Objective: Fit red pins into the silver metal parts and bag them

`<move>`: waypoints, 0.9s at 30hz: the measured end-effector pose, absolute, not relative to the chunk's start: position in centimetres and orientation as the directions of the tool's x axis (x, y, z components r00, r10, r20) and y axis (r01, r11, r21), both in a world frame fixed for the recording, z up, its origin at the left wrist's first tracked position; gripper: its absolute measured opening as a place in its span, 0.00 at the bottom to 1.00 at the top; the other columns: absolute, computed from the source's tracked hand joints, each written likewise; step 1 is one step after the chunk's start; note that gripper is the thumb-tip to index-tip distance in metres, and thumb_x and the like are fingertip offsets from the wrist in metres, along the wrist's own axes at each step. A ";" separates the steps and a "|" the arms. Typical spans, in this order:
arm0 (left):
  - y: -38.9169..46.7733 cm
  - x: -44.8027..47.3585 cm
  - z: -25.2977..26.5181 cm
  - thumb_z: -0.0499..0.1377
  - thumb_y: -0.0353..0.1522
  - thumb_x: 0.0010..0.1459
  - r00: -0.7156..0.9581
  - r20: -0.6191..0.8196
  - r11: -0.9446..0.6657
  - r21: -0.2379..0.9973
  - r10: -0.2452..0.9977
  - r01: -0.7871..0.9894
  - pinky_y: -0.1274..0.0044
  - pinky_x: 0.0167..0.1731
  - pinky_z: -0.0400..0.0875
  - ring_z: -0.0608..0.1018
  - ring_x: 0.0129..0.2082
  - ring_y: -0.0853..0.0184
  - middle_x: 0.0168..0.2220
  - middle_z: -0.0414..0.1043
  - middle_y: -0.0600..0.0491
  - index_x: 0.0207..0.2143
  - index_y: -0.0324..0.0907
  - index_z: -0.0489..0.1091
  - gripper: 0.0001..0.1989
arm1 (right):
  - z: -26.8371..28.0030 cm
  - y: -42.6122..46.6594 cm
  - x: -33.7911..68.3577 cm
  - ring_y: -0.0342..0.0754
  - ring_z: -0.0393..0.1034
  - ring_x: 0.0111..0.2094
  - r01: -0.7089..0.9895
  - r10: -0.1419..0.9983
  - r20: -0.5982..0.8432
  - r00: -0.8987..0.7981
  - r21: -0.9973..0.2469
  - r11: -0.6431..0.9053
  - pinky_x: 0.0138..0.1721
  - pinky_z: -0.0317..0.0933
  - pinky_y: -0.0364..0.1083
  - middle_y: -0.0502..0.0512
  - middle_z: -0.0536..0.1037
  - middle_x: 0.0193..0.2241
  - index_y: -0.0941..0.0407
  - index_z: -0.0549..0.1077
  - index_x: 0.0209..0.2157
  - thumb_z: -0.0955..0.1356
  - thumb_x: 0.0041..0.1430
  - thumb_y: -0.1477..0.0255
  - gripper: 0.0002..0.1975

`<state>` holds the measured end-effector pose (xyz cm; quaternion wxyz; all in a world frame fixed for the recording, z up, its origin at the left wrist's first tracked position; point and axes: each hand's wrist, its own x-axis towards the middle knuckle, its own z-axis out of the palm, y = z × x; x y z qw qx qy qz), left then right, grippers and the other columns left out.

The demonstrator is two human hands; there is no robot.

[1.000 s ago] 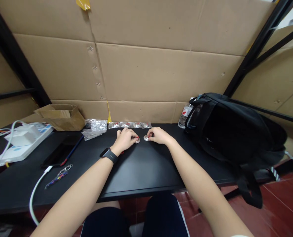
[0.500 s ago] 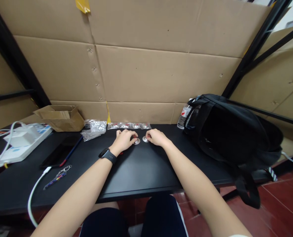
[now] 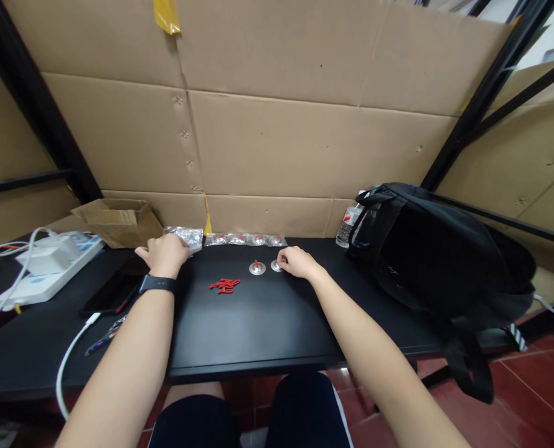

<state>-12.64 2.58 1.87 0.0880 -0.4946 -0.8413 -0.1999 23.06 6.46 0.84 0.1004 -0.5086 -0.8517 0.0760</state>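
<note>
My right hand [image 3: 297, 261] pinches the middle of a small silver disc [image 3: 276, 266] lying on the black table; its fingertips hide part of it. Just left of it lies a matching silver disc [image 3: 257, 269] with a red piece standing up from its centre, rather like a finger cymbal. My left hand [image 3: 165, 254], wearing a watch, is over the clear plastic bags [image 3: 190, 236]. One finger sticks out to the left, but the hand hides most fingertips, and I cannot tell whether they touch a bag. Thin red loops [image 3: 225, 285] lie in a small heap between my hands.
Several wrapped discs [image 3: 239, 239] line the cardboard wall. A water bottle [image 3: 349, 224] and black backpack [image 3: 440, 255] stand right. Left are an open cardboard box [image 3: 122, 223], a power strip [image 3: 48, 274], a dark tablet [image 3: 111, 292] and a white cable [image 3: 66, 354].
My left hand has let go of the left disc and moved left to the plastic bags, uncovering the red heap. My right hand stays at its disc. The view has shifted slightly.
</note>
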 end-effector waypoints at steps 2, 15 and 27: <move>2.5 -10.9 2.2 0.57 0.36 0.61 -0.432 0.468 0.345 0.262 0.771 0.901 0.57 0.46 0.56 0.72 0.46 0.49 0.36 0.78 0.44 0.35 0.43 0.79 0.11 | 0.8 6.5 23.0 0.49 0.76 0.40 0.852 0.883 0.093 -0.459 -0.234 0.468 0.34 0.59 0.42 0.55 0.82 0.41 0.52 0.79 0.36 0.69 0.60 0.72 0.05; 1.9 1.3 0.4 0.49 0.34 0.69 0.371 0.479 -0.440 0.037 0.796 0.897 0.63 0.49 0.58 0.73 0.52 0.55 0.50 0.75 0.46 0.50 0.50 0.74 0.15 | 1.1 6.1 22.9 0.50 0.77 0.41 0.864 0.895 0.117 -0.430 -0.234 0.445 0.35 0.61 0.42 0.55 0.82 0.39 0.52 0.79 0.35 0.71 0.59 0.68 0.04; 0.7 1.9 0.5 0.53 0.26 0.63 0.458 0.423 -0.477 -0.065 0.782 0.876 0.64 0.46 0.58 0.72 0.48 0.55 0.45 0.76 0.47 0.41 0.48 0.76 0.14 | 1.1 6.2 22.8 0.51 0.77 0.42 0.866 0.889 0.110 -0.445 -0.198 0.459 0.36 0.61 0.43 0.56 0.82 0.39 0.53 0.78 0.35 0.69 0.62 0.70 0.04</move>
